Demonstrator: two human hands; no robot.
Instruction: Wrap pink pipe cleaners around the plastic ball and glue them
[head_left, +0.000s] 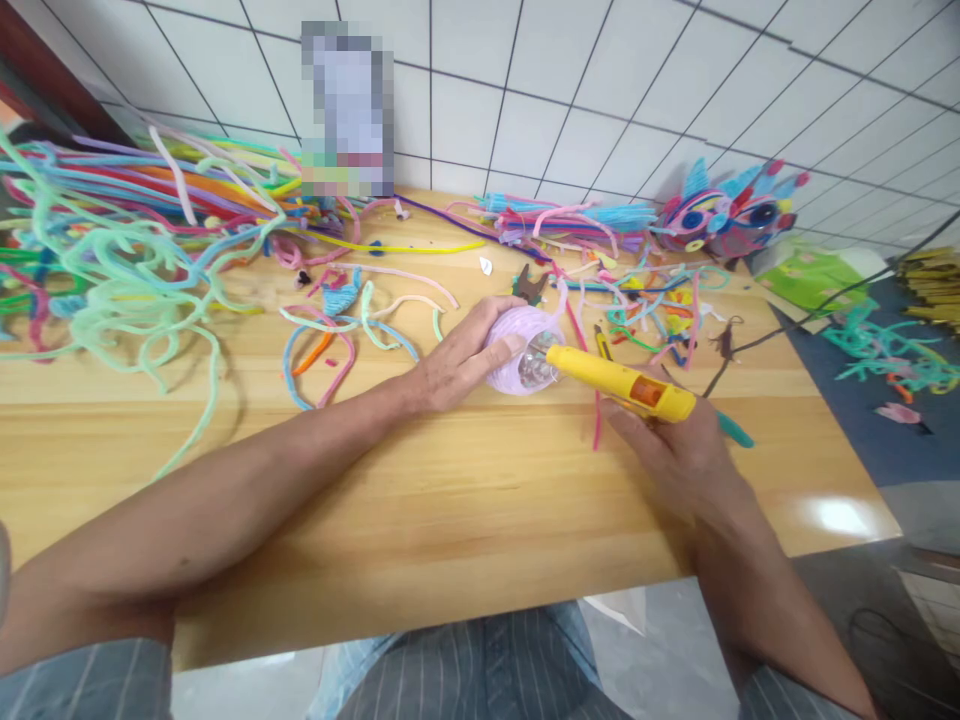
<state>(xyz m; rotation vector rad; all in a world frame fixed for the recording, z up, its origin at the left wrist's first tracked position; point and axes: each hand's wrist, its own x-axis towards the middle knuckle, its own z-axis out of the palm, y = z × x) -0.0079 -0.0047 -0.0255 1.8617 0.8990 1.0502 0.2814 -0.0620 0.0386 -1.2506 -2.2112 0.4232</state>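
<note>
My left hand point(461, 360) is closed around a round lilac piece point(510, 378) made of wound pipe cleaners, tilted so its hollow, clear plastic inside faces right. A lilac pipe cleaner point(561, 297) sticks up from its far side. My right hand point(675, 440) grips a yellow hot glue gun point(600, 378) by its handle. The gun's nozzle points left at the opening of the lilac piece; whether it touches is hard to make out. Just behind the piece lie dark pliers point(529, 286), and a small yellow cutter point(602, 343) lies beyond the glue gun.
Piles of coloured pipe cleaners point(142, 270) cover the table's left side. A pink and blue bundle point(570, 222) lies along the tiled wall. Finished colourful figures point(731, 215) stand at the back right. A dark cord point(825, 300) crosses the right edge.
</note>
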